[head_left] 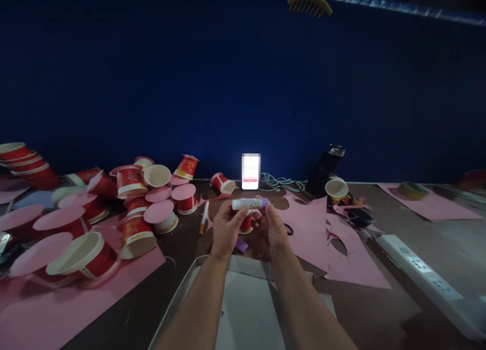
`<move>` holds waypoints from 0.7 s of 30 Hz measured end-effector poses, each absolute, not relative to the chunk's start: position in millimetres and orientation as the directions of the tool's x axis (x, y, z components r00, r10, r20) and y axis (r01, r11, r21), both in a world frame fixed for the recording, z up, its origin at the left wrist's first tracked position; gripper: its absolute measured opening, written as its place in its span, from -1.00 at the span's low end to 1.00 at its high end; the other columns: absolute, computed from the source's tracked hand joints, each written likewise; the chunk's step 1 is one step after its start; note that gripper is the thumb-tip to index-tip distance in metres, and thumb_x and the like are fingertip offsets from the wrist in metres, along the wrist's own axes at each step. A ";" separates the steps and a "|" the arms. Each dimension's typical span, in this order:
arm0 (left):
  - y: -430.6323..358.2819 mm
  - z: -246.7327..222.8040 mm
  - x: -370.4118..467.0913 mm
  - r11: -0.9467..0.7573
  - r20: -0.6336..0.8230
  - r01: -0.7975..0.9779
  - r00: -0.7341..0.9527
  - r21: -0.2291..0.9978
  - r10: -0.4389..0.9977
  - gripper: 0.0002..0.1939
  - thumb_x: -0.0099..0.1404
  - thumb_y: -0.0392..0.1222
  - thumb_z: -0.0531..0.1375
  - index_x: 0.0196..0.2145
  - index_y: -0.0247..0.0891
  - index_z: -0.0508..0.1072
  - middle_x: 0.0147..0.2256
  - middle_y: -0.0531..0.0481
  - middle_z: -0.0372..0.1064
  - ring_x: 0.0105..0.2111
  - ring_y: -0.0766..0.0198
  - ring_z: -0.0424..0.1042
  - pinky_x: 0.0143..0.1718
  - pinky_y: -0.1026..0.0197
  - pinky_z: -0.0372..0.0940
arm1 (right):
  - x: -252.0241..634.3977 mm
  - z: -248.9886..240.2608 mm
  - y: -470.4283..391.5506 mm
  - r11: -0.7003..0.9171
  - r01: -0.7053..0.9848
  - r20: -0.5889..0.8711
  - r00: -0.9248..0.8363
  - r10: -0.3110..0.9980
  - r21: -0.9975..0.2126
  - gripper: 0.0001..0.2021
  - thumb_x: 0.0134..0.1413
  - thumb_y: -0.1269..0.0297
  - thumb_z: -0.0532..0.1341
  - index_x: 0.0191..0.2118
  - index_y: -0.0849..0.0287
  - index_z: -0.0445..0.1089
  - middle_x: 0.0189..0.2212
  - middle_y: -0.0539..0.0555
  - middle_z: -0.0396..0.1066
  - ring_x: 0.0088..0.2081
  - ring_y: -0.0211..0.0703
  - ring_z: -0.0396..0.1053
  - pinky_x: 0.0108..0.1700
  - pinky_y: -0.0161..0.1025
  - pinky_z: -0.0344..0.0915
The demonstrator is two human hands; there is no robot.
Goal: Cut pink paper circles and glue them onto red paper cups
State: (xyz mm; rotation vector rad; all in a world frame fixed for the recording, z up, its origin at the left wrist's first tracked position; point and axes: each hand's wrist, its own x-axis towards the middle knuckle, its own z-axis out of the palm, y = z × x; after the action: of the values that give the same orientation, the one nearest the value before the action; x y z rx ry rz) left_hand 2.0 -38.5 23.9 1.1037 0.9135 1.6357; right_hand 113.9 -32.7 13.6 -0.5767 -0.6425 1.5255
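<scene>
A white glue stick (245, 204) with a purple end lies level between my two hands in the middle of the view. My left hand (227, 226) grips its white body from the left. On the other side, the fingers of my right hand (276, 227) close on the purple end. Just below the stick, a red paper cup (246, 223) is partly hidden by my fingers. A small purple piece (241, 245) rests on the table in front of an open cardboard box (261, 267), which sits under my forearms.
Red paper cups, several with pink discs (186, 192), crowd the left. A marker (204, 218) lies beside them. Behind my hands stands a lit phone (251, 172). Cut pink paper (307, 233), a black flask (326, 167) and a white power strip (421, 271) are on the right.
</scene>
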 end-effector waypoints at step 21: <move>-20.5 -18.4 -5.1 -0.318 0.444 0.492 -0.162 0.811 0.881 0.19 -0.13 -0.02 0.41 0.30 -0.29 -0.18 0.14 -0.32 0.13 0.18 -0.12 0.06 0.17 -0.18 -0.05 | 130.6 22.4 -27.3 0.088 -0.852 -0.020 0.114 0.993 -0.517 -0.76 -0.09 0.21 0.37 -0.25 0.10 0.43 -0.51 -0.15 0.30 -0.58 -0.50 0.15 -0.63 -0.52 0.08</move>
State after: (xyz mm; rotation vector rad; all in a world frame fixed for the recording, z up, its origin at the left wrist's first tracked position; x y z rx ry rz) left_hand -5.1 -20.5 -18.4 1.7463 1.5601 1.4757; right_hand 130.6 -27.3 22.4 -0.4573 -0.3790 1.4228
